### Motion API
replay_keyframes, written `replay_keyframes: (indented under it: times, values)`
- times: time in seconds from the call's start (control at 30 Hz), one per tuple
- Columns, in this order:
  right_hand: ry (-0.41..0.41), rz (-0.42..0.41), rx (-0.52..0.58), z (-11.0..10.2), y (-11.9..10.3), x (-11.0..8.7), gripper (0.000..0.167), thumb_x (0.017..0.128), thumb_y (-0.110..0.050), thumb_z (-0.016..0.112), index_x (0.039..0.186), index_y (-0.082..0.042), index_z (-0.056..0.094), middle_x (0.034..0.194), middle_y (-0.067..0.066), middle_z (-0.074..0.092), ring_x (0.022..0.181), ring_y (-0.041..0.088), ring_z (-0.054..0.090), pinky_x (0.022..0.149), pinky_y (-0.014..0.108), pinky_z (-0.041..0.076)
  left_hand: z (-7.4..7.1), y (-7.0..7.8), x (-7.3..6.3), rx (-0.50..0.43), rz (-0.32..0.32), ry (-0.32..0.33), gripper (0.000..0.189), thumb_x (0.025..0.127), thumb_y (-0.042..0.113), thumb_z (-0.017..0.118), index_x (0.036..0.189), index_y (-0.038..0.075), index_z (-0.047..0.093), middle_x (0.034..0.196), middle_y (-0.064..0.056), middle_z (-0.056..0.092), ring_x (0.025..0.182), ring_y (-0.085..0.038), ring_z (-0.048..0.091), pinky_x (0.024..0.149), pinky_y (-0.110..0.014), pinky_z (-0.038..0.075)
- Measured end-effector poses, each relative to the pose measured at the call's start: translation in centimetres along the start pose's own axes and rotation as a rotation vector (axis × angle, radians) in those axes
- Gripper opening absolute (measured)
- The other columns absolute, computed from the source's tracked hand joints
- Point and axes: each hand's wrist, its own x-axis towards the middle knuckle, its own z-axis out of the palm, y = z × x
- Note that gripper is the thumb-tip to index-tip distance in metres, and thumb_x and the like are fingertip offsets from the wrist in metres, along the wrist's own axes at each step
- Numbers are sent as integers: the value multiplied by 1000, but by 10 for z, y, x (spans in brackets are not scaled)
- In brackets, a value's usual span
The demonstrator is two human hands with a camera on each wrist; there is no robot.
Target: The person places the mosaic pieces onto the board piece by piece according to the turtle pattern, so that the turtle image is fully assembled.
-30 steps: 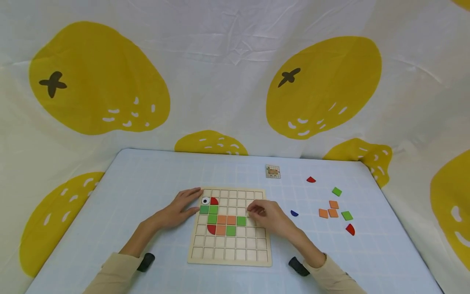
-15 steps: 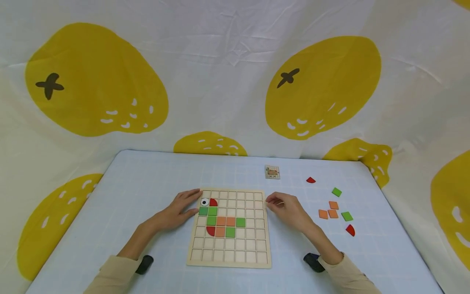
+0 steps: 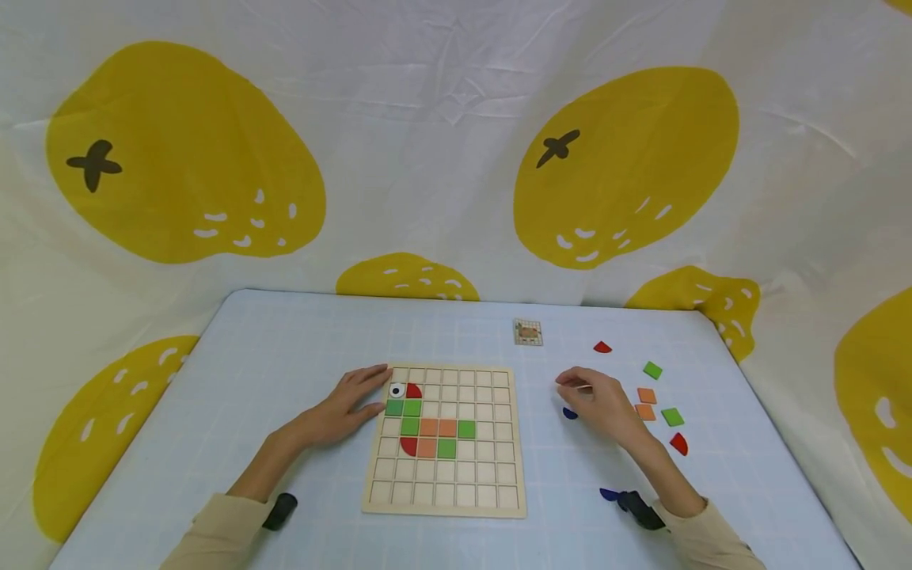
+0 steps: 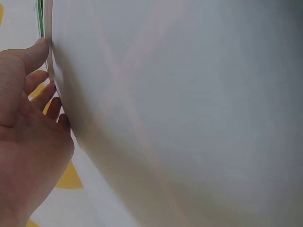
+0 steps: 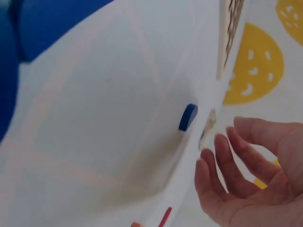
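Note:
My left hand point(image 3: 347, 408) rests at the left edge of a wooden grid board point(image 3: 492, 497), fingers extended and touching its rim. In the left wrist view the thumb and fingers point(image 4: 41, 52) lie along the board's side. Coloured tiles sit in the board: an eye tile point(image 3: 397, 390), red quarter-circles point(image 3: 414, 391), green squares point(image 3: 466, 429) and orange squares point(image 3: 447, 427). Right of the board my right hand point(image 3: 594, 400) hovers with loosely bent fingers and nothing between them. A blue half-circle tile point(image 3: 569, 413) lies just below its fingertips; the right wrist view shows that blue tile point(image 5: 188, 117) too.
Loose orange squares point(image 3: 646, 395), green squares point(image 3: 673, 416) and red quarter-circles point(image 3: 679, 444) lie on the right of the table. A second blue tile point(image 3: 609, 494) lies by the right wrist camera point(image 3: 641, 511). A small pattern card point(image 3: 528, 332) lies behind the board.
My right hand has moved right, off the board to above the loose tiles, and now hides one orange square. A blue tile now shows near the right wrist. My left hand stays put.

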Motion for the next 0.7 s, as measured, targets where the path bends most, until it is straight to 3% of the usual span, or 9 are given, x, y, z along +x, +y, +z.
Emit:
replay_keyframes:
  times: [0.43,0.7]
  values:
    - [24,46,-33,-27,31,-24,24,95,-7,73,118,0,71,117,19,71,112,39,63,96,56,53,2,-3,2,6,11,3,62,105,23,60,160,5,36,165,-19,29,149,-43,24,116,-66,27]
    - [10,97,-115,-36,46,-37,31,93,-7,76,122,0,70,124,26,65,118,45,57,99,62,49,2,-4,1,30,2,10,62,105,26,60,160,7,36,165,-17,30,148,-42,25,116,-65,29]
